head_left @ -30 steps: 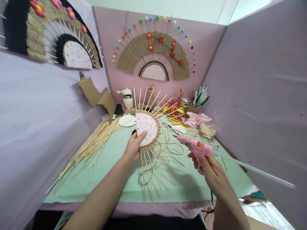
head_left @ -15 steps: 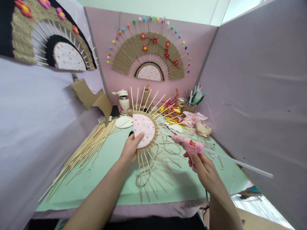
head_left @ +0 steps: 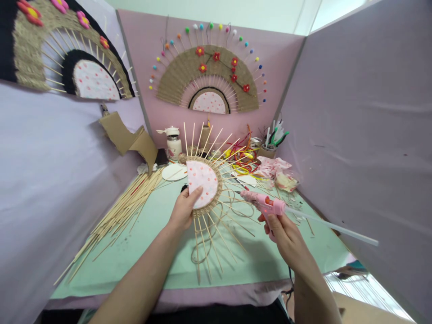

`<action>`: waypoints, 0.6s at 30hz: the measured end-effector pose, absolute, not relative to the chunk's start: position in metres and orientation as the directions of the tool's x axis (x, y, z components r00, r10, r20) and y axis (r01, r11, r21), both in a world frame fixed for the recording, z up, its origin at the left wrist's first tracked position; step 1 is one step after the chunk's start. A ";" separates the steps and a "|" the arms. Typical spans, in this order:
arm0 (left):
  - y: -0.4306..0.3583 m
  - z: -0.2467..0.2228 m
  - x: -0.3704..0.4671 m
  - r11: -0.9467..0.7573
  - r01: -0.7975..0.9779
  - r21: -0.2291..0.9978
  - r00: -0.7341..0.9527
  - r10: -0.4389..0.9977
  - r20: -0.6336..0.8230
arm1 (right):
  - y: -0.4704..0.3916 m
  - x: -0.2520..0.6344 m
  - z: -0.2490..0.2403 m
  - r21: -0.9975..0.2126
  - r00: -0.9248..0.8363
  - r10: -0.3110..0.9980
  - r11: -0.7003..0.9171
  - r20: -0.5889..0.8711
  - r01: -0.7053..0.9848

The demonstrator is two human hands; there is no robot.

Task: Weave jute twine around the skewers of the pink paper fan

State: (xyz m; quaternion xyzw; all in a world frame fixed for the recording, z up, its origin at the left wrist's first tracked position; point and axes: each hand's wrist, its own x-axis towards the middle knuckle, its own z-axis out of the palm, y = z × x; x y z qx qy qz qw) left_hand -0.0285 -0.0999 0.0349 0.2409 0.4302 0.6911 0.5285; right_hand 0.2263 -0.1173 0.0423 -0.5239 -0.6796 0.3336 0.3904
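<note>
My left hand (head_left: 185, 208) grips a half-round fan frame (head_left: 204, 180) by its straight edge, thumb on the white cloth with pink dots. Twine is woven round the curved rim, and thin sticks radiate outward from it. A loose loop of twine (head_left: 200, 258) hangs among the lower sticks. In my right hand (head_left: 283, 231) is a pink glue gun (head_left: 263, 201), its fingers wrapped round the handle. The nozzle points left at the sticks, a short way from the woven rim. A long clear glue stick (head_left: 332, 224) juts from the gun's back.
Loose thin sticks (head_left: 118, 216) lie in a pile at the left. Behind stand a white bottle (head_left: 174, 146), coloured pipe cleaners (head_left: 241, 166) and a tool holder (head_left: 267, 151). Crumpled pink cloth (head_left: 272, 166) lies back right. Finished fans (head_left: 180, 74) hang on the partition walls.
The camera view has shifted very slightly. Both hands, the fan frame and the glue gun keep almost the same positions; the glue stick's rear end appears slightly further left.
</note>
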 end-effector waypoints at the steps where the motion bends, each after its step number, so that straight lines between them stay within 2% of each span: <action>1: -0.100 0.035 -0.028 -0.070 -0.524 0.849 -0.325 0.938 -0.123 | -0.117 0.226 0.042 -0.860 -0.146 0.972 0.231 0.184 0.455; 18: -0.100 0.039 -0.028 -0.061 -0.515 0.855 -0.336 0.932 -0.135 | -0.116 0.227 0.041 -0.863 -0.144 0.972 0.231 0.185 0.449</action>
